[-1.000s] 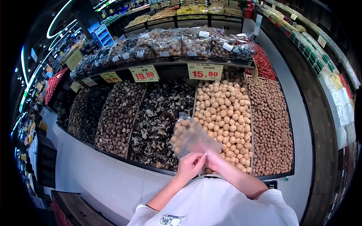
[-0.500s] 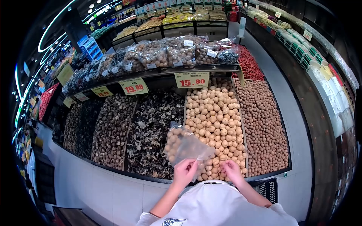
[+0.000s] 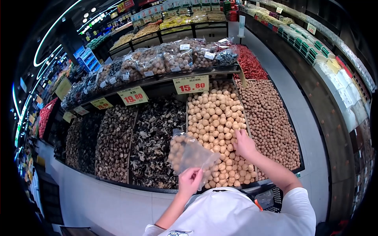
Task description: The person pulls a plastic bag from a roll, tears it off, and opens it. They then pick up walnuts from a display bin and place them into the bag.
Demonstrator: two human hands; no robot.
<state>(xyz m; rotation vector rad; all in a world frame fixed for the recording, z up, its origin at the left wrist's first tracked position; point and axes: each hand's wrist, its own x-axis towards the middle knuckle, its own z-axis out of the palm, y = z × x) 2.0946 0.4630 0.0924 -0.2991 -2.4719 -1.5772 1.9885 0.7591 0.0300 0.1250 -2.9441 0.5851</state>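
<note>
My left hand [image 3: 190, 181] pinches the edge of a clear plastic bag [image 3: 193, 155], its fingers closed on the film. Round tan nuts show through the bag's far end, which lies over the border between the black dried fungus [image 3: 155, 137] and the walnuts [image 3: 216, 114]. Farther forward, my right hand [image 3: 243, 144] reaches onto the right side of the walnut pile. Its fingers are bent together at the nuts; what they hold, if anything, is hidden.
Smaller brown nuts [image 3: 271, 126] fill the bin at the right, with red dried chilies [image 3: 250, 63] behind. Bagged goods [image 3: 157, 59] line a raised shelf above price signs [image 3: 191, 84]. A black basket [image 3: 277, 200] is beside my right side.
My right hand has moved forward from the near edge of the walnuts to farther up the pile. My left hand still holds the bag. The view has shifted slightly.
</note>
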